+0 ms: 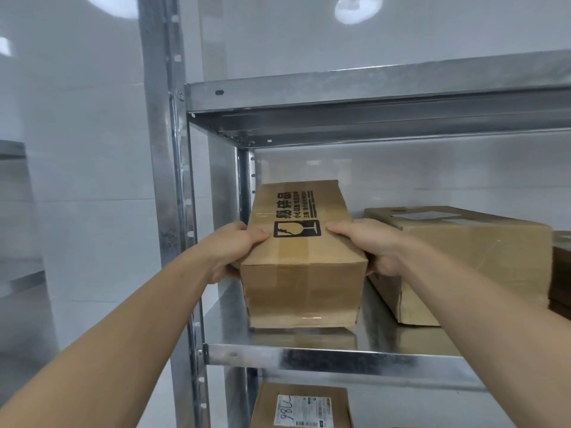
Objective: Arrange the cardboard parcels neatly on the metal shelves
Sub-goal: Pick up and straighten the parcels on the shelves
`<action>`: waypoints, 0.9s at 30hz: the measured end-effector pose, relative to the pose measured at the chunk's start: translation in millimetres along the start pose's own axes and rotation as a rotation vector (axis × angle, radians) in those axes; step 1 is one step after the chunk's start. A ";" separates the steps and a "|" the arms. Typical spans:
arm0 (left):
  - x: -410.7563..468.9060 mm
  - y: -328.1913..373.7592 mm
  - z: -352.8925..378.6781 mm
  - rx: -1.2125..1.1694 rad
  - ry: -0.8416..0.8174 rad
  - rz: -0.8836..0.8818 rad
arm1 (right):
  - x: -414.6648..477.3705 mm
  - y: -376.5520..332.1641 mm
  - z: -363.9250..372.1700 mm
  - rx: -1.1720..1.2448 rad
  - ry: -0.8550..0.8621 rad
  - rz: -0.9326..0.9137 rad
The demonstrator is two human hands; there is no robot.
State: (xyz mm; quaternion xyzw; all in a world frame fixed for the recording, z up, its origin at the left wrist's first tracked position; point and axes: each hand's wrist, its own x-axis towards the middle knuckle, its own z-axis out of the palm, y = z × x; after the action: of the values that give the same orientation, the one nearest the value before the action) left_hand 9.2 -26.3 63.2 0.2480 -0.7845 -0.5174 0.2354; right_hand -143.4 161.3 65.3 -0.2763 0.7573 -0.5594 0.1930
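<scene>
A long cardboard parcel [301, 282] with a black fragile-glass mark on top rests lengthwise at the left end of the middle metal shelf [309, 355]. My left hand [233, 251] grips its left side, thumb on the top face. My right hand [369, 245] grips its right side the same way. A wider, flatter cardboard parcel [463, 257] lies on the same shelf just to the right, close to my right hand.
The shelf's upright post [165, 180] stands left of the parcel. An upper shelf [370, 91] spans overhead. On the level below lies a labelled parcel [301, 407]. A darker box edge [560, 273] shows at the far right. White wall behind.
</scene>
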 end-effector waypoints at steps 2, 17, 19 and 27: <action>-1.3 -2.6 -0.1 -0.024 0.036 0.043 | 1.3 1.2 -0.1 0.068 0.014 -0.049; -13.7 -38.0 19.5 -0.511 0.014 0.126 | 1.5 22.8 5.2 0.517 0.104 -0.168; -14.2 -41.3 20.9 -0.566 0.010 0.118 | 1.1 27.7 7.3 0.508 0.100 -0.158; -17.7 -50.9 26.0 -0.570 0.004 0.053 | 11.4 50.0 8.8 0.481 0.119 -0.055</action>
State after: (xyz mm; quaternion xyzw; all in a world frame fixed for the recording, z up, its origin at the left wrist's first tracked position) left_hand 13.9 -14.4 4.8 0.1522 -0.6131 -0.7102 0.3108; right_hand -157.0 158.6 15.2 -0.2092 0.6047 -0.7439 0.1930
